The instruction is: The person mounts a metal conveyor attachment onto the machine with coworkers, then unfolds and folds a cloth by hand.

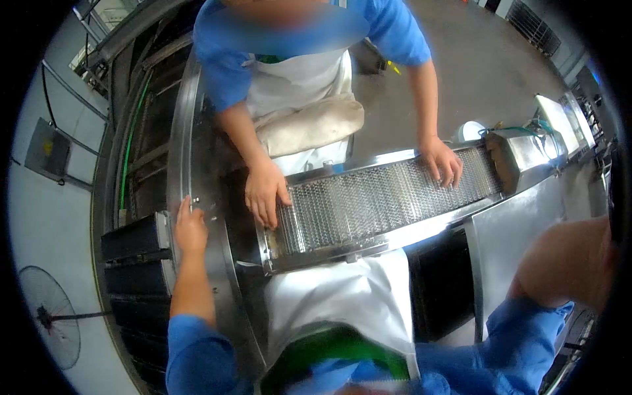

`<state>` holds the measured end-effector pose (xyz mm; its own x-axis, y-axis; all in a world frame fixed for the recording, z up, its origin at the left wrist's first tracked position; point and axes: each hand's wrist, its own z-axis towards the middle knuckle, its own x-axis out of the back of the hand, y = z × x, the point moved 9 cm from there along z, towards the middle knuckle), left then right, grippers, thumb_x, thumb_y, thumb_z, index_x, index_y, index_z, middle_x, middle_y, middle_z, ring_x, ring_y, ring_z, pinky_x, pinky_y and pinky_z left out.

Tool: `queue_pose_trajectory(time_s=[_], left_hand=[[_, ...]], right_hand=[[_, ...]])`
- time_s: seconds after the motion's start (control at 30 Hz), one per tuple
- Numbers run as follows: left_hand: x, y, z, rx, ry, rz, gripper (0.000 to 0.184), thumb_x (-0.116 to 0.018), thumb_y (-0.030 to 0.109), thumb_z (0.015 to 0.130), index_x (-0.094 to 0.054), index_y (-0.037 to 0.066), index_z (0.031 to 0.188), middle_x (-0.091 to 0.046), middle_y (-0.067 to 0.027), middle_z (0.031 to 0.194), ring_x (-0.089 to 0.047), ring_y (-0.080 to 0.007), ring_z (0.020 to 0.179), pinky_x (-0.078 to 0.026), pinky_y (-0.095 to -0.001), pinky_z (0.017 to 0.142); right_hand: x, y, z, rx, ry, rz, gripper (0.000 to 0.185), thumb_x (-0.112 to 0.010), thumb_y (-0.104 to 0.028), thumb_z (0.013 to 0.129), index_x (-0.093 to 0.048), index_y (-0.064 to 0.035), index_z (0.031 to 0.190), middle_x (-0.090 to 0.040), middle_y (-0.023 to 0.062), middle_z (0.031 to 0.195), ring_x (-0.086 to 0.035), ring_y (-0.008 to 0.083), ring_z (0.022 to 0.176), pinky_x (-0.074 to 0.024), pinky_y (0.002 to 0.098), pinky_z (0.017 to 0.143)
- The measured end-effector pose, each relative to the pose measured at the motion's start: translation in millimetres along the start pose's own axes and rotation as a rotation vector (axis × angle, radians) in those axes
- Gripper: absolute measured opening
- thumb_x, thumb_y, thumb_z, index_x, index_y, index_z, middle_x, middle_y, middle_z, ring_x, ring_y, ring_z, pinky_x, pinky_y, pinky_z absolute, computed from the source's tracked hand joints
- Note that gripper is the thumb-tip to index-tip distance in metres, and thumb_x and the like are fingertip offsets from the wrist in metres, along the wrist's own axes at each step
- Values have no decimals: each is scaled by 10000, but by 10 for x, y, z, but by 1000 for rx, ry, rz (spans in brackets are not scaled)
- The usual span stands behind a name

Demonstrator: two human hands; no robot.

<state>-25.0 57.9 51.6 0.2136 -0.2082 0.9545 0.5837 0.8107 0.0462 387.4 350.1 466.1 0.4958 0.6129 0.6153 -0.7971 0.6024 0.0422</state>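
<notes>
My left hand (191,227) rests on the long metal rail (186,141) at the left, its index finger stretched along the surface beside a small bolt. Nothing shows in its grasp. On the right, my forearm is raised toward the frame's edge, and my right hand is out of sight. In front of me lies a narrow conveyor with a metal mesh belt (368,201), bare along its length. Across it stands a co-worker in blue sleeves and a white apron. One co-worker's hand (264,194) touches the belt's left end; the other hand (441,162) lies on its far edge.
A metal housing (526,158) covers the conveyor's right end, with a white bucket (470,131) behind it. Dark slatted panels (135,276) run beside the rail. A wall fan (49,317) is at the far left. A metal sheet (513,243) slopes down at the right.
</notes>
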Motion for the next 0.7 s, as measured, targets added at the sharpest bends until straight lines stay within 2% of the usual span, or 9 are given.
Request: queue_pose_trajectory(time_s=[0.4,0.43,0.5,0.53,0.6,0.67,0.7], left_hand=[[52,28,26,16,11,-30,57,-646,34,744,-658,67,788,-509,-165,1334,-481,-328,1235,-444,-398,971],[56,69,30,-3,6,-22,57,-646,34,744,-658,67,788,-509,-165,1334,-481,-328,1235,-444,-398,971],[67,56,20,29,-11,3,59,-656,33,733,-657,70,779,-512,-163,1330,-484,-327,1232,-446,-397,968],[52,40,32,15,-11,14,59,-656,33,733,-657,70,779,-512,-163,1330,-484,-327,1232,-446,-397,968],[2,33,32,-2,12,16,72,-663,26,722,-654,70,778,-515,-165,1326,-492,-330,1222,-446,-398,967],[-13,-3,22,-18,35,9,72,-664,25,720,-651,68,776,-519,-166,1322,-498,-332,1214,-446,-400,965],[-25,0,-4,-26,61,-2,73,-665,23,718,-648,66,774,-522,-167,1317,-504,-334,1206,-446,-401,963]], right_hand=[[-110,-156,14,-5,25,-10,530,-406,-170,987,-199,-271,1464,-374,119,1397,-552,238,1086,-478,384,978],[-185,-175,-203,-18,37,-20,530,-406,-170,987,-199,-271,1464,-374,119,1397,-552,238,1086,-478,384,978],[-314,41,-1074,-418,176,-656,293,-574,-97,897,-559,-19,1179,-575,168,1190,-565,242,1082,-470,361,889],[-439,147,-1367,-590,85,-763,240,-573,-1,863,-579,-23,1102,-606,174,1097,-587,279,1047,-481,364,875],[-600,270,-2170,-854,-25,-884,316,-636,37,753,-628,-77,1047,-626,126,1076,-584,283,1037,-463,394,889],[-754,209,-3000,-1111,-182,-951,429,-634,60,693,-617,-108,1088,-616,101,1114,-572,295,1046,-452,403,910],[-832,124,-3344,-1220,-237,-883,483,-639,40,679,-585,-104,1137,-587,110,1171,-553,310,1085,-444,420,928]])
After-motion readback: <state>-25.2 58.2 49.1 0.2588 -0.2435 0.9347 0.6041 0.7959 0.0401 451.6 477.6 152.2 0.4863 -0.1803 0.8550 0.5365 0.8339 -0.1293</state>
